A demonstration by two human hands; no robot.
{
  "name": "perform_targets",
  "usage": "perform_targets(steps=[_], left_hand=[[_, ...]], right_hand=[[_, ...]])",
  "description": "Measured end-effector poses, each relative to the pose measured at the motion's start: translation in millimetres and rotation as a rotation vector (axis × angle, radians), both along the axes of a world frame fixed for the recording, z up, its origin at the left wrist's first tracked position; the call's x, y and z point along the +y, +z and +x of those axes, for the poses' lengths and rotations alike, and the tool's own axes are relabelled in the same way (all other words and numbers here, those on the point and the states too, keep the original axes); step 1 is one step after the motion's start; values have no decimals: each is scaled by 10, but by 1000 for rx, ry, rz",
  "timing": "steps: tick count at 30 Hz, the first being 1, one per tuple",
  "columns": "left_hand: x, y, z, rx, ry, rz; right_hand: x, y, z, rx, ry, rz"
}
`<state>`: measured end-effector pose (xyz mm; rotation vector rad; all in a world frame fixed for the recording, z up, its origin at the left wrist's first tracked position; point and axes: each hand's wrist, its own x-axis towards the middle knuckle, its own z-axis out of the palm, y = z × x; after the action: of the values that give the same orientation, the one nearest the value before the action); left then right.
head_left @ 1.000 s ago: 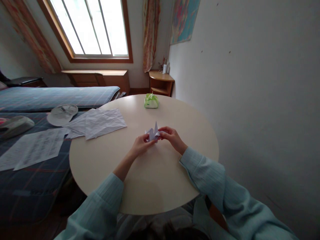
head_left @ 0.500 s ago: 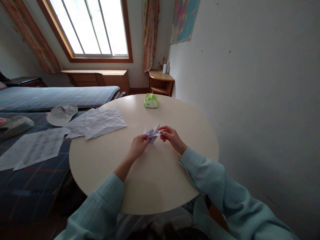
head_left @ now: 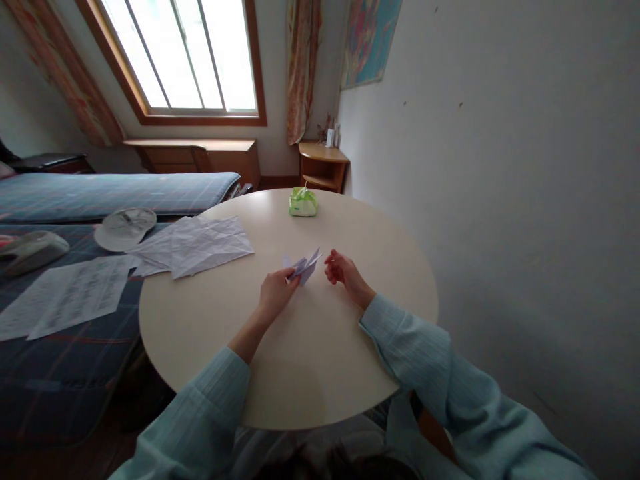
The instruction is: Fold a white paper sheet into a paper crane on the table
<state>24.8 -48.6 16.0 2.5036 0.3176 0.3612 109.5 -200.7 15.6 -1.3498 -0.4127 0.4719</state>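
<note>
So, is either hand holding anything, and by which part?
The left hand pinches an origami paper figure by its near left side; the right hand holds nothing.

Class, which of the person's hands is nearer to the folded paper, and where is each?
Left. The left hand grips the folded paper; the right hand is just to its right, slightly apart from it.

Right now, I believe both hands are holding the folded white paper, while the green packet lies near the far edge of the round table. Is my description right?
Not quite: only the left hand holds the folded white paper. The head view shows the right hand beside it, apart. The green packet does lie near the far edge of the round table.
</note>
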Motion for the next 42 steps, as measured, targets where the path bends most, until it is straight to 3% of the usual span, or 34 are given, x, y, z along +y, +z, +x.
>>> perform_targets(steps=[5,11,18,24,31,34,37,42], left_hand=[[-38,3,-40,-21,43,135],[-46,-13,-70,-93,4,259],[-39,23,-79,-89,20,282],[-35,11,-53,-66,32,129],[23,-109,68,-113,-89,-416],[32,-107,76,-134,-107,-570],[36,-92,66,-149,-120,-596],[37,-91,52,-139,-135,-494]], right_hand=[[-1,7,-18,-37,81,-72],[6,17,-23,-92,57,-56],[13,-38,4,-38,49,-17],[21,-58,24,-58,40,37],[-4,-29,7,-118,58,42],[-9,-32,-5,-118,133,-10],[-5,-37,-18,-119,224,-47],[3,-33,-32,-106,276,-77]])
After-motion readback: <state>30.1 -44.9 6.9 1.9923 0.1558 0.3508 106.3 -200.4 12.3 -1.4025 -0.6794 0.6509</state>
